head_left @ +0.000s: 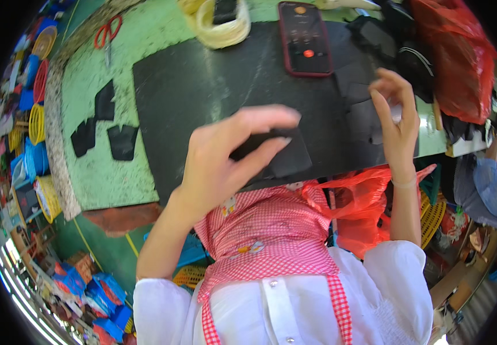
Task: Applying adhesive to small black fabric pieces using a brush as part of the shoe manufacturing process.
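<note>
Basically, both hands hover round the black mat (174, 80). L hand (217, 158) is over the mat's near half, thumb & fingers parted, tips clear of each other; it's next to a loose dark piece (295, 161) lying flat near the mat's front edge. R hand (401, 115) is at the mat's right side, by some flat dark pieces (364, 118); its fingers are curled w/ thumb close, but blur means can't tell if they're closed or pinching anything. Those pieces are prob. kept there for easy R-hand reach. Phone (306, 40) sits at the mat's far edge, prob. so it's visible but out of the way. Left of the mat, on the green tabletop (96, 184), three black cutouts (123, 142) lie spread out, maybe to avoid a mix-up. Red scissors (108, 35) are beyond them; red bag (458, 69) is off the mat's far right.
</note>
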Demonstrator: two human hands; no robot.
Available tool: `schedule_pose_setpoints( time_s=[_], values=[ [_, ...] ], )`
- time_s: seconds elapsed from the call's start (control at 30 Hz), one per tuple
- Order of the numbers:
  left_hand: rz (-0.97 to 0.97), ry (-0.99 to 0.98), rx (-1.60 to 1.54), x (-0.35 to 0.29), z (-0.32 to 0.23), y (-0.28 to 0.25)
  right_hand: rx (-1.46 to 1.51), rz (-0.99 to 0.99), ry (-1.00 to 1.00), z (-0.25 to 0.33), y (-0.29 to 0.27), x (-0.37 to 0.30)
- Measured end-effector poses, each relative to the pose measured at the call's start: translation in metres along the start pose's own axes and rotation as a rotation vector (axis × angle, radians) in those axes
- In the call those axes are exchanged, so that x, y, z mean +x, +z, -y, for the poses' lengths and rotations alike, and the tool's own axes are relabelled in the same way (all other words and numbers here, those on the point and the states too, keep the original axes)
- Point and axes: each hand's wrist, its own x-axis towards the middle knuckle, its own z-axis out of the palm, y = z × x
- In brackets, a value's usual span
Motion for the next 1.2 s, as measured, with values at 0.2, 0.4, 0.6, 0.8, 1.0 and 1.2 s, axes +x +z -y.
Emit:
schedule_pose_setpoints(
  time_s=[0.2, 0.4, 0.6, 0.8, 1.0, 1.2],
  values=[
    [-0.033, -0.158, -0.162, 0.001, -0.009, -0.006, 0.876, 0.831, 0.454, 0.086, 0.007, -0.011],
    [0.182, -0.953, -0.376, -0.039, -0.005, -0.045, 0.872, 0.918, 0.603, 0.095, 0.012, -0.022],
    [0.209, -1.015, -0.285, -0.053, 0.014, -0.044, 0.523, 0.875, 0.246, 0.096, 0.029, -0.034],
    [0.227, -1.017, -0.32, -0.059, 0.025, -0.04, 0.493, 0.908, 0.29, 0.097, 0.034, -0.034],
    [0.183, -1.02, -0.376, -0.064, 0.026, -0.034, 0.492, 0.832, 0.22, 0.096, 0.035, -0.041],
    [0.099, -0.243, 0.441, -0.068, 0.002, -0.013, 0.296, 0.774, 0.171, 0.097, 0.038, -0.046]
  ],
)
